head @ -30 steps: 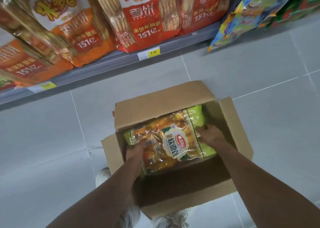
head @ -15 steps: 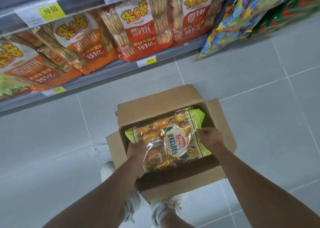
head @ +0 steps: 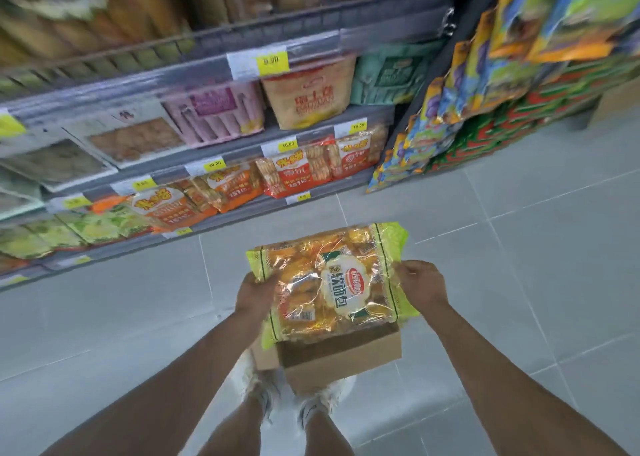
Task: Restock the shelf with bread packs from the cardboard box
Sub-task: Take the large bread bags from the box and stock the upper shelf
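While both hands carry it, one bread pack [head: 332, 282] hangs flat in the air with its label up. It has a clear wrapper with yellow-green ends, golden rolls inside, and an oval white label with a red mark.

- Left hand [head: 256, 291]: grips the pack's left edge. The back of the hand faces the camera and the fingers are tucked out of sight beneath the wrapper.
- Right hand [head: 420, 284]: holds the pack's right edge, with the fingers curled onto the crinkled film near the green end.
- Cardboard box [head: 346, 362]: sits on the floor directly below the held pack, apart from it. The pack hides most of the box. Only the near wall and a strip of dark interior show, so any contents cannot be made out.
- White shoes [head: 258, 391]: stand below the grip at the box's near side, with the forearms reaching over them.
- Shelf [head: 242, 154]: rises beyond the hands, up and to the left, in several tiers. The upper tiers are blurred.
- Rice-cracker packs [head: 294, 175]: orange and red, on the low tiers straight ahead of the grip.
- Price tags [head: 273, 61]: yellow and white, along the shelf rails.
- Hanging snack bags [head: 485, 85]: blue, yellow and green, ahead of the right hand and further right.
- Floor [head: 519, 247]: grey tiles on every side of the grip.
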A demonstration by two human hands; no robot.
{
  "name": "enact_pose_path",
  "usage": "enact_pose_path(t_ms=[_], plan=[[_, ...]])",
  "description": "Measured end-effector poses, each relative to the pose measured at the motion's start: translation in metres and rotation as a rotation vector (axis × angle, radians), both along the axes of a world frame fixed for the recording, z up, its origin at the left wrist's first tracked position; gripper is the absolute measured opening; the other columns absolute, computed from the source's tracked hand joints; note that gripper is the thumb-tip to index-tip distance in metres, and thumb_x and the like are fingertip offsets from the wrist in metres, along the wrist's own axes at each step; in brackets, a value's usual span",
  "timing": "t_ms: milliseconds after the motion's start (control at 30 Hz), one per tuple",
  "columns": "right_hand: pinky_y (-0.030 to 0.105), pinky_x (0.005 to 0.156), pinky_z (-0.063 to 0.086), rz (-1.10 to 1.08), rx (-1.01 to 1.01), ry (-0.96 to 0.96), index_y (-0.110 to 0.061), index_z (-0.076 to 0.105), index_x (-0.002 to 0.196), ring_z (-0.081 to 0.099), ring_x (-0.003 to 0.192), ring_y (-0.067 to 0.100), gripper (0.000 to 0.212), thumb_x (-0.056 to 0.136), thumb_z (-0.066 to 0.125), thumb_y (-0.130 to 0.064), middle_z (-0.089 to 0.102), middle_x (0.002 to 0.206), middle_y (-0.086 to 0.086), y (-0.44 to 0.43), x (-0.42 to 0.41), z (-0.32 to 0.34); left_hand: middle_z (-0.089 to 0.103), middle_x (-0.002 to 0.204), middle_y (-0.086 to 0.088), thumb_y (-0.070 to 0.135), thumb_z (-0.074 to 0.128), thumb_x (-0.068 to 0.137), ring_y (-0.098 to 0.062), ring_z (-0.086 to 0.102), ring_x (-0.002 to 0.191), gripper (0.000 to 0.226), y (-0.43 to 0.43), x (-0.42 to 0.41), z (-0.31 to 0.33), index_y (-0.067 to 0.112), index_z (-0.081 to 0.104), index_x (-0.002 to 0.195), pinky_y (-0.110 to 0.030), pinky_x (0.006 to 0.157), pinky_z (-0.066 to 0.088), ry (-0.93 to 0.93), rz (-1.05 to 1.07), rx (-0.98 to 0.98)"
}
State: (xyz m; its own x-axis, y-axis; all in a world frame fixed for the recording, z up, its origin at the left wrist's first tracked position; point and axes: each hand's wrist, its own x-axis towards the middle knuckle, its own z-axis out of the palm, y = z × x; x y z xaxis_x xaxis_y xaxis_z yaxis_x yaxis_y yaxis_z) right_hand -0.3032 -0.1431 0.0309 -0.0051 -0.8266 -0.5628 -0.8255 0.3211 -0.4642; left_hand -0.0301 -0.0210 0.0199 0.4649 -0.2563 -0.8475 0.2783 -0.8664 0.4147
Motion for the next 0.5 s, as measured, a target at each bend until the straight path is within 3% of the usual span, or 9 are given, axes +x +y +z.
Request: enact_pose_path(t_ms=[67, 167, 200, 267, 333, 400, 467, 500], plan=[[0.033, 0.072, 0.047, -0.014, -0.069, -0.051, -0.002, 0.073, 0.086, 0.066, 0.084, 0.035, 0.037, 0.097, 0.062, -0.035, 0.071, 0.083, 0.017, -0.007, 0.005, 0.061, 0.055, 0.144, -0.010, 0.064, 0.070, 0.081, -0.036, 0.056, 0.126, 0.095, -0.009, 0.013, 0.063, 0.012, 0.036, 0.154, -0.050, 0.105, 0.048, 0.007, -0.034, -0.045], [0.035, 0.066, 0.045, -0.043, -0.151, -0.165, 0.010, 0.065, 0.087, 0.058, 0.068, 0.034, 0.042, 0.096, 0.063, -0.031, 0.062, 0.077, 0.028, -0.019, 0.014, 0.149, 0.053, 0.133, -0.008, 0.053, 0.071, 0.088, -0.032, 0.056, 0.119, 0.092, -0.021, 0.032, 0.156, 0.003, 0.031, 0.154, -0.043, 0.096, 0.049, 0.042, -0.111, -0.099], [0.033, 0.063, 0.040, -0.064, -0.161, -0.211, 0.014, 0.062, 0.088, 0.052, 0.064, 0.027, 0.044, 0.096, 0.064, -0.029, 0.056, 0.072, 0.029, -0.024, 0.017, 0.178, 0.052, 0.139, -0.006, 0.059, 0.075, 0.081, -0.031, 0.054, 0.121, 0.100, -0.024, 0.040, 0.183, 0.004, 0.033, 0.152, -0.042, 0.093, 0.046, 0.066, -0.144, -0.134], [0.030, 0.064, 0.034, -0.098, -0.185, -0.279, 0.019, 0.059, 0.094, 0.042, 0.069, 0.018, 0.046, 0.097, 0.063, -0.027, 0.046, 0.068, 0.013, -0.034, 0.023, 0.232, 0.047, 0.151, -0.003, 0.075, 0.083, 0.053, -0.031, 0.048, 0.133, 0.125, -0.030, 0.058, 0.232, 0.009, 0.040, 0.151, -0.043, 0.098, 0.044, 0.100, -0.211, -0.216], [0.032, 0.066, 0.038, -0.083, -0.217, -0.338, 0.021, 0.057, 0.104, 0.045, 0.069, 0.023, 0.049, 0.099, 0.059, -0.028, 0.046, 0.072, 0.016, -0.042, 0.027, 0.276, 0.054, 0.145, 0.001, 0.080, 0.086, 0.034, -0.029, 0.050, 0.135, 0.128, -0.037, 0.078, 0.269, 0.016, 0.056, 0.141, -0.045, 0.109, 0.043, 0.119, -0.273, -0.308], [0.035, 0.069, 0.041, -0.072, -0.245, -0.394, 0.021, 0.055, 0.110, 0.051, 0.077, 0.033, 0.045, 0.102, 0.054, -0.024, 0.051, 0.084, 0.034, -0.051, 0.030, 0.315, 0.062, 0.140, -0.012, 0.079, 0.086, 0.038, -0.032, 0.062, 0.119, 0.108, -0.049, 0.091, 0.316, 0.020, 0.067, 0.127, -0.043, 0.104, 0.047, 0.115, -0.334, -0.381], [0.031, 0.065, 0.035, -0.059, -0.258, -0.428, 0.016, 0.055, 0.106, 0.048, 0.084, 0.025, 0.038, 0.104, 0.050, -0.022, 0.053, 0.084, 0.025, -0.058, 0.036, 0.349, 0.057, 0.142, -0.020, 0.084, 0.076, 0.049, -0.031, 0.065, 0.109, 0.103, -0.054, 0.102, 0.360, 0.021, 0.061, 0.130, -0.041, 0.093, 0.052, -0.029, -0.377, -0.421], [0.029, 0.065, 0.034, -0.059, -0.259, -0.448, 0.011, 0.057, 0.102, 0.047, 0.086, 0.022, 0.034, 0.104, 0.049, -0.022, 0.052, 0.082, 0.015, -0.062, 0.039, 0.362, 0.055, 0.145, -0.018, 0.088, 0.072, 0.052, -0.033, 0.063, 0.115, 0.111, -0.058, 0.106, 0.380, 0.022, 0.053, 0.138, -0.046, 0.099, 0.052, -0.087, -0.393, -0.438]])
